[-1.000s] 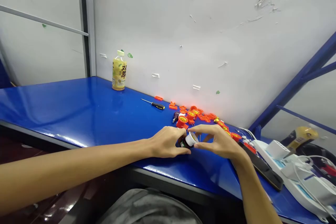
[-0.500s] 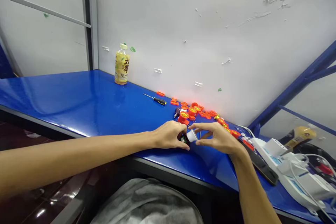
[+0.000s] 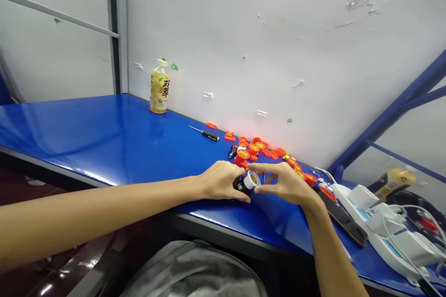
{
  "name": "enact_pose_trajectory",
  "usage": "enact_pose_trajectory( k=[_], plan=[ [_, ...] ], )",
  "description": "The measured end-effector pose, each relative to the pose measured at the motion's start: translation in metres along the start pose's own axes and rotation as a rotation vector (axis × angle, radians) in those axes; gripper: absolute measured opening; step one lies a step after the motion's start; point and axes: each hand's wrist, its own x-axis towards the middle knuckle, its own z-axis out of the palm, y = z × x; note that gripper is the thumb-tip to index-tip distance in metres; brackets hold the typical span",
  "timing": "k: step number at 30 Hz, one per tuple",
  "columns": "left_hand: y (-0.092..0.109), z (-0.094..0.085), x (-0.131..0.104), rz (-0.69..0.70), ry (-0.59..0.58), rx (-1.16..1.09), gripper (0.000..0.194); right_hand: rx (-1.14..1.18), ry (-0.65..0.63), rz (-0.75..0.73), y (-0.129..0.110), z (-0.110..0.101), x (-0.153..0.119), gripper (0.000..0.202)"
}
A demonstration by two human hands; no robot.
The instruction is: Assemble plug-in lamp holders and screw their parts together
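Note:
My left hand (image 3: 225, 181) is closed around the black body of a small lamp socket (image 3: 251, 180) with a white round cup. The cup faces right, and a brass-coloured threaded ring shows inside it. My right hand (image 3: 284, 183) reaches in from the other side, thumb and forefinger curved at the cup's rim. Its other fingers are partly hidden. Just behind the hands stand orange lamp sockets (image 3: 243, 154) with brass rings. A dark piece with a metal tip (image 3: 232, 151) lies beside them.
A screwdriver (image 3: 209, 135) with a black and yellow handle lies near the wall. Further left stands a yellow drink bottle (image 3: 160, 87). More orange parts (image 3: 270, 153) line the wall. To the right are a phone (image 3: 344, 222) and a white power strip (image 3: 372, 229) with chargers and cables.
The white cup has turned so that its open end and brass thread now show more. Both hands stay in nearly the same place, and the view has shifted slightly.

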Motion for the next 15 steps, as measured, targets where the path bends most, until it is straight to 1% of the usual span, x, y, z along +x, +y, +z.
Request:
enact_pose_trajectory(
  k=[3, 6, 9, 12, 15],
  plan=[
    [0.0006, -0.0036, -0.0015, 0.002, 0.021, 0.135, 0.057, 0.004, 0.019, 0.001, 0.0022, -0.0008, -0.0003, 0.061],
    [0.0008, -0.0053, -0.0018, 0.032, 0.064, 0.184, 0.060, 0.013, 0.031, -0.022, 0.0028, -0.0019, 0.0002, 0.069],
    [0.0014, -0.0041, 0.0000, 0.040, 0.122, 0.122, 0.052, 0.060, 0.013, -0.030, 0.0046, -0.0019, 0.0021, 0.079],
    [0.0026, -0.0016, 0.0029, 0.027, 0.139, 0.040, 0.037, 0.103, 0.002, -0.032, 0.0076, -0.0018, 0.0024, 0.077],
    [0.0039, -0.0001, 0.0045, 0.012, 0.154, -0.018, 0.028, 0.111, -0.004, -0.060, 0.0091, -0.0061, 0.0009, 0.078]
  ],
)
